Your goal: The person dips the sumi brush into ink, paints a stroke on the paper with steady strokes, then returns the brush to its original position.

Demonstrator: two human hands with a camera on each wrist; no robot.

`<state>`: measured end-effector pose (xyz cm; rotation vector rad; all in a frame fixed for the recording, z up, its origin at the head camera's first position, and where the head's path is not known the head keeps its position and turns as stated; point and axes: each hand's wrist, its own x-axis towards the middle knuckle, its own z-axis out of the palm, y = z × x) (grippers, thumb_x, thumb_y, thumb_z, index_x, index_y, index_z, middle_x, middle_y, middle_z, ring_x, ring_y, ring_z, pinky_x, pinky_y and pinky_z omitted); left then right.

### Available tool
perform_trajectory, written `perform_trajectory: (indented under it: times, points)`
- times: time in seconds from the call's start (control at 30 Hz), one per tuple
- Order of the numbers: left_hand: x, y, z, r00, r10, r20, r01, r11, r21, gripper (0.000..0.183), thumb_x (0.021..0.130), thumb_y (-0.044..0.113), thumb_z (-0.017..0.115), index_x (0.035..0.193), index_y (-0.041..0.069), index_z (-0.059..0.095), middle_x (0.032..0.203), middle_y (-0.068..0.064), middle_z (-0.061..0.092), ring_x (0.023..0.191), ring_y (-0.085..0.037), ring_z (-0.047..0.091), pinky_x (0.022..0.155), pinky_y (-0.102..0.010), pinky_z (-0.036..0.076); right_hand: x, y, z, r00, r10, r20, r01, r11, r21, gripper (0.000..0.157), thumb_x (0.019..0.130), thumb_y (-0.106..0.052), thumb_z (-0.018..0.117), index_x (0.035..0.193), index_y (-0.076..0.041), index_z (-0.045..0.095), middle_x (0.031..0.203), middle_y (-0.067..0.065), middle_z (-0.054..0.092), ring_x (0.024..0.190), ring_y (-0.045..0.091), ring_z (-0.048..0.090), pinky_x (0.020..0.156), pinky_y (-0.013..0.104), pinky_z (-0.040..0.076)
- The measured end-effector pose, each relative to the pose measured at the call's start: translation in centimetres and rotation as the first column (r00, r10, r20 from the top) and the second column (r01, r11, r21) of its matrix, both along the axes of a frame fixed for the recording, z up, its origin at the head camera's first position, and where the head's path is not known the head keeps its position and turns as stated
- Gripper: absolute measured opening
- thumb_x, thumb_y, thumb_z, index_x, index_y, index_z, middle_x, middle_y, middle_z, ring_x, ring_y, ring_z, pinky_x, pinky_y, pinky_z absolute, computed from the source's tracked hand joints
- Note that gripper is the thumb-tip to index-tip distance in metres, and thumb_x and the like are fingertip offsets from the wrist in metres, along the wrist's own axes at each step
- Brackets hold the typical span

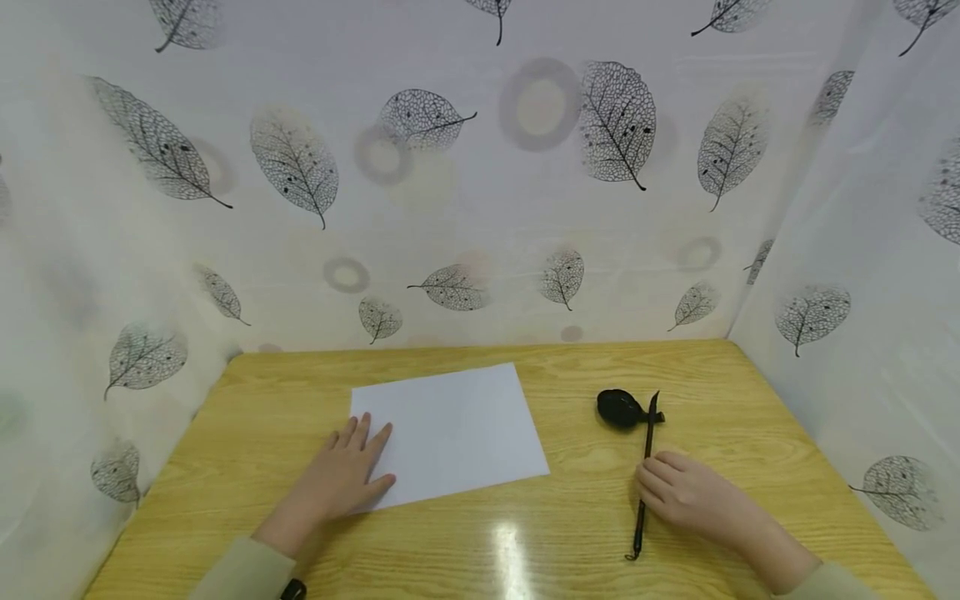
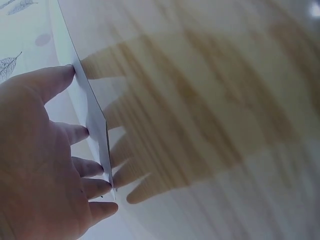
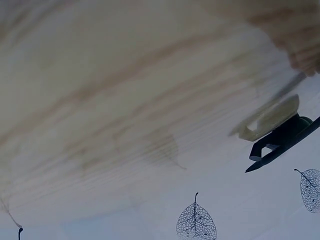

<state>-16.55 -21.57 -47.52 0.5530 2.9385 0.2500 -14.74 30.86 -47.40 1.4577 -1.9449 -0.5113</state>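
My left hand [image 1: 339, 475] lies on the left end of a white sheet of paper [image 1: 461, 437], fingers straight and spread. In the left wrist view the fingertips of that hand [image 2: 37, 165] meet the paper [image 2: 95, 115], which is seen almost edge-on. On the right, my right hand [image 1: 693, 498] grips a dark ink brush [image 1: 649, 437] around its handle. The brush's pointed tip faces away from me, and a small hanging loop ends the handle. Its upper part overlaps the stubby end of a black ink dish [image 1: 618, 408], which also appears in the right wrist view.
The yellow wood-grain table [image 1: 585, 517] is glossy and reflects hands and light. Hanging white sheets with a leaf print [image 1: 618, 125] enclose it at the back and both sides. A dark band [image 1: 294, 590] shows at my left cuff.
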Motion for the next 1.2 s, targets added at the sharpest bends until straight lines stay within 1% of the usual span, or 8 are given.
perform_trajectory:
  times: [0.27,0.47,0.57,0.7,0.77,0.9,1.0,1.2]
  points:
    - [-0.1,0.6,-0.4,0.999,-0.032,0.024,0.031,0.999,0.013,0.079,0.103,0.049,0.063,0.163,0.004,0.039,0.169,-0.036,0.025,0.157,-0.057,0.026,0.125,-0.073,0.027,-0.1,0.2,0.1,1.000,0.012,-0.025,-0.013,0.999,-0.039,0.071,0.114,0.006,0.013,0.094,-0.014,0.079,0.095,0.005,0.077,0.087,0.019,0.071,0.078,0.032,0.061]
    - [-0.2,1.3,-0.6,0.998,-0.070,0.004,0.070,0.997,-0.008,0.080,0.103,0.051,0.062,0.163,0.004,0.039,0.169,-0.035,0.027,0.157,-0.056,0.028,0.126,-0.071,0.029,-0.1,0.3,0.6,0.998,0.033,-0.057,-0.037,0.997,-0.075,0.066,0.114,0.006,0.018,0.095,-0.012,0.078,0.096,0.006,0.077,0.087,0.018,0.071,0.077,0.031,0.061]
    - [-0.2,1.7,-0.6,0.996,-0.086,0.006,0.086,0.996,-0.014,0.080,0.103,0.051,0.062,0.163,0.004,0.039,0.169,-0.035,0.027,0.158,-0.055,0.028,0.126,-0.069,0.029,-0.2,0.4,0.8,0.997,0.044,-0.069,-0.049,0.995,-0.086,0.063,0.114,0.005,0.020,0.095,-0.010,0.078,0.096,0.006,0.077,0.086,0.019,0.071,0.077,0.032,0.061]
    - [-0.1,2.2,-0.6,0.995,-0.096,0.016,0.096,0.995,-0.008,0.080,0.104,0.051,0.061,0.164,0.003,0.037,0.170,-0.033,0.025,0.159,-0.053,0.026,0.127,-0.068,0.028,-0.3,0.6,1.2,0.996,0.039,-0.084,-0.047,0.995,-0.087,0.062,0.114,0.006,0.019,0.097,-0.009,0.078,0.096,0.007,0.077,0.086,0.019,0.071,0.077,0.032,0.062]
    - [-0.1,2.5,-0.7,0.995,-0.104,0.008,0.104,0.995,-0.012,0.081,0.104,0.052,0.060,0.164,0.003,0.037,0.170,-0.033,0.025,0.159,-0.052,0.026,0.128,-0.067,0.028,-0.3,0.7,1.5,0.995,0.037,-0.090,-0.045,0.995,-0.091,0.062,0.113,0.007,0.019,0.099,-0.008,0.077,0.097,0.007,0.078,0.086,0.019,0.072,0.077,0.033,0.062]
    - [0.0,2.9,-0.8,0.993,-0.121,-0.004,0.121,0.993,-0.002,0.081,0.104,0.053,0.059,0.164,0.002,0.038,0.171,-0.033,0.025,0.159,-0.051,0.027,0.129,-0.065,0.028,-0.4,0.9,1.8,0.994,0.045,-0.102,-0.057,0.992,-0.113,0.058,0.113,0.009,0.022,0.101,-0.006,0.076,0.097,0.009,0.078,0.085,0.021,0.072,0.075,0.034,0.062]
    - [0.1,3.3,-0.8,0.992,-0.125,0.000,0.125,0.992,0.002,0.081,0.104,0.053,0.059,0.164,0.003,0.037,0.171,-0.032,0.025,0.160,-0.050,0.026,0.130,-0.064,0.028,-0.4,0.9,2.1,0.994,0.046,-0.104,-0.060,0.989,-0.134,0.054,0.112,0.010,0.025,0.102,-0.005,0.076,0.097,0.009,0.078,0.084,0.021,0.071,0.074,0.033,0.062]
    - [0.2,4.0,-0.8,0.991,-0.134,0.009,0.134,0.991,-0.029,0.080,0.106,0.053,0.057,0.164,0.003,0.036,0.171,-0.031,0.024,0.161,-0.048,0.025,0.131,-0.059,0.028,-0.2,0.7,2.9,0.994,0.035,-0.101,-0.051,0.986,-0.160,0.052,0.112,0.010,0.027,0.104,-0.004,0.076,0.096,0.008,0.079,0.083,0.019,0.072,0.072,0.032,0.063]
